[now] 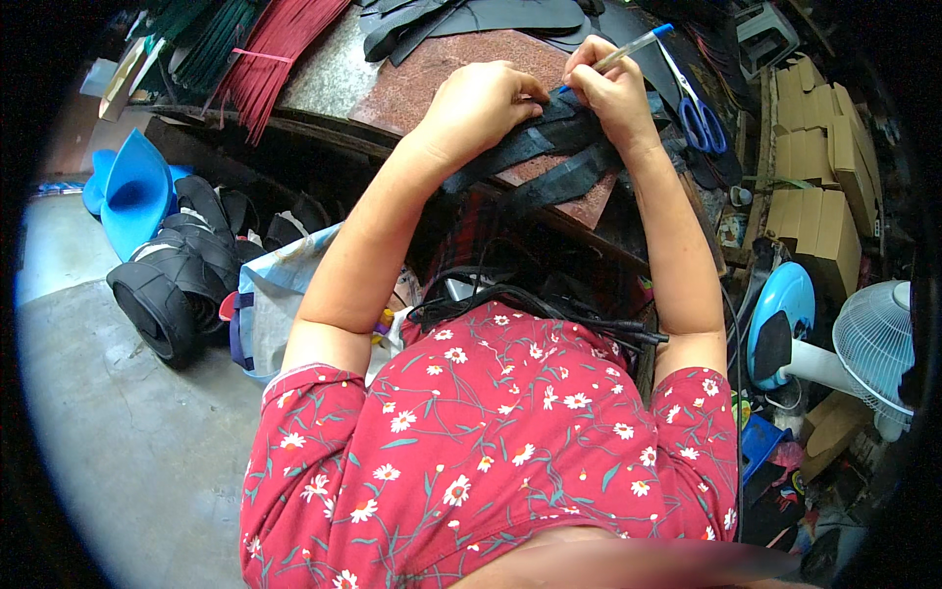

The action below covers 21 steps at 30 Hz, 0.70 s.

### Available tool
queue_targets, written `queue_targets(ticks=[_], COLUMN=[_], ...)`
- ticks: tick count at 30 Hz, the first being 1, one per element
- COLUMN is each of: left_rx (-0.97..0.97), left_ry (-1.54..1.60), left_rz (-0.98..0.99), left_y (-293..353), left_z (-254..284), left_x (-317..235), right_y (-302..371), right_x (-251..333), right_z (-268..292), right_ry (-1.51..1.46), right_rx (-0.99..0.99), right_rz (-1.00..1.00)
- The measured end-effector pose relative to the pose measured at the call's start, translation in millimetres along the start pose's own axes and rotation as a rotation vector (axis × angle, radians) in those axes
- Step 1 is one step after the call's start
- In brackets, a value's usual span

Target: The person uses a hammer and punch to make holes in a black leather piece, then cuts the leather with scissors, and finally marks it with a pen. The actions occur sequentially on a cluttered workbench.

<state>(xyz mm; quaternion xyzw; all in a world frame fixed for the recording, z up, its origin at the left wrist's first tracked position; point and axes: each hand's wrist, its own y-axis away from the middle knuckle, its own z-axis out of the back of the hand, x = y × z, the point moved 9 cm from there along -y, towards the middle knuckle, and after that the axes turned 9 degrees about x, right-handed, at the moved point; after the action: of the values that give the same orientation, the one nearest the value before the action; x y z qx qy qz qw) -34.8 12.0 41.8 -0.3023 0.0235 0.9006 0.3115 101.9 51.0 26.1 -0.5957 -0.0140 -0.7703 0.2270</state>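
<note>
My right hand (612, 96) is closed around a clear pen (636, 47) with a blue end, its tip down on black fabric-like strips (554, 140). Beside it, my left hand (488, 102) has its fingers curled onto the same strips, pinching at their edge. The strips lie partly overlapping on a reddish-brown board (432, 86), and some hang over its near edge. Just right of my right hand lies a pair of scissors (703, 124) with blue handles.
Flat black sole-shaped pieces (481, 18) lie at the table's back. Red strips (280, 61) are bundled at the left. Black rolled pieces (162, 304) and a pale blue bag (270, 314) are on the left floor. Cardboard boxes (814, 221) and a fan (876, 344) stand right.
</note>
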Motion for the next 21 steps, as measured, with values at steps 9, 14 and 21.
queue_targets(ticks=[9,14,21], left_rx=[-0.053,-0.056,-0.059], left_ry=[-0.083,-0.09,-0.087], left_rz=[-0.004,0.009,0.02], left_y=[5,6,6], left_z=[-2,-3,-3], left_x=[-2,-1,0], right_y=[0,0,-1], right_x=[10,9,4], right_z=[-5,-5,-5], right_ry=[0.206,0.134,0.086], right_rx=[0.001,-0.006,-0.001], right_rz=[0.093,0.067,0.041])
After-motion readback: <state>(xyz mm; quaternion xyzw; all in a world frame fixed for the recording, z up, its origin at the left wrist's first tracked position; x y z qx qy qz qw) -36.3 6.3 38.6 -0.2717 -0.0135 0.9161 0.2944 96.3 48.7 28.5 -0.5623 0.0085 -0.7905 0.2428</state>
